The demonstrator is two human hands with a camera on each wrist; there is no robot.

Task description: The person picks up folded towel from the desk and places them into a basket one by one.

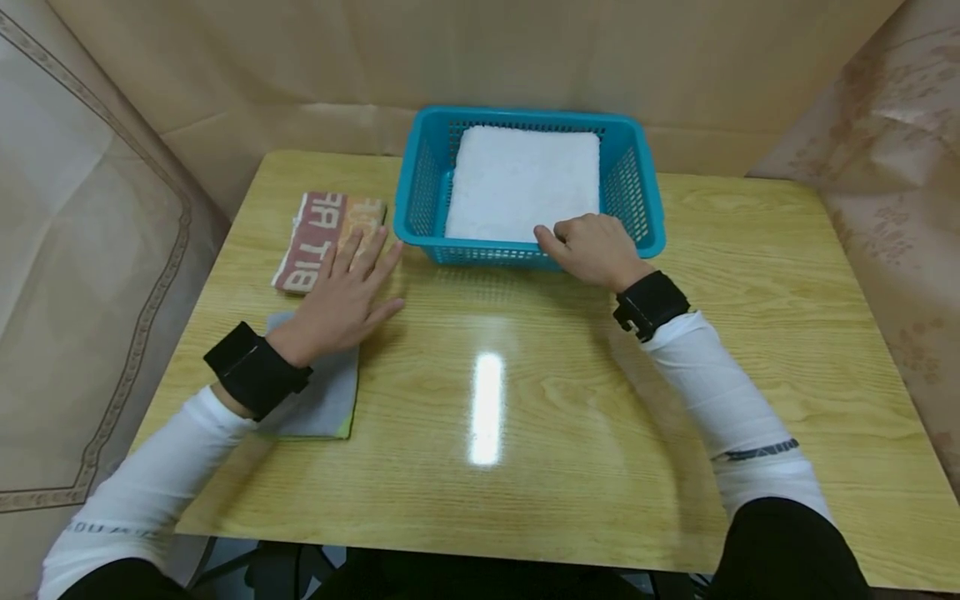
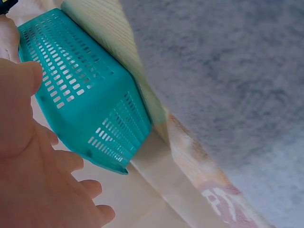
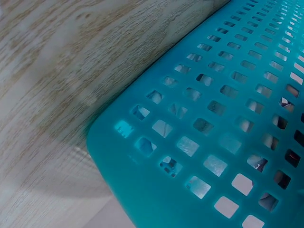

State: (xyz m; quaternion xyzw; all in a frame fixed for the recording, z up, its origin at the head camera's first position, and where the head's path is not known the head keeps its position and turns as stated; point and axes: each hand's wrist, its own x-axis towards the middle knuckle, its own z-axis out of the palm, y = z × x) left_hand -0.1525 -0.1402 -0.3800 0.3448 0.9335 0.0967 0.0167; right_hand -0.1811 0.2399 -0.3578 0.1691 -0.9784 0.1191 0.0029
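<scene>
Head view: a glossy yellow wood-grain table (image 1: 570, 483), with a bright white reflection (image 1: 486, 408) near its centre.
Far edge: backed by a creased beige hanging (image 1: 525, 50).
Left edge: beyond it hangs a pale drape (image 1: 67, 250) with a patterned border band (image 1: 182, 221).
Right edge: beyond it hangs a floral-print drape (image 1: 892, 208).
Near edge: dark shapes (image 1: 285, 571) show below it.
Blue basket (image 1: 480, 252): stands at the middle of the table's far edge, a folded white cloth (image 1: 525, 183) flat inside.
Lettered cloth (image 1: 322, 225): red and orange, folded, toward the far left corner.
Grey cloth (image 1: 322, 400): closer to the near left corner, partly hidden beneath the left wrist.
Right hand (image 1: 596, 250): grips the basket's near rim, toward the table's right side.
Left hand (image 1: 341, 292): wide, fingers spread, holding nothing; fingertips overlap the lettered cloth in view, though whether they touch it I cannot tell.
Both wrists: wrapped in black bands (image 1: 255, 371) above white sleeves (image 1: 720, 400).
</scene>
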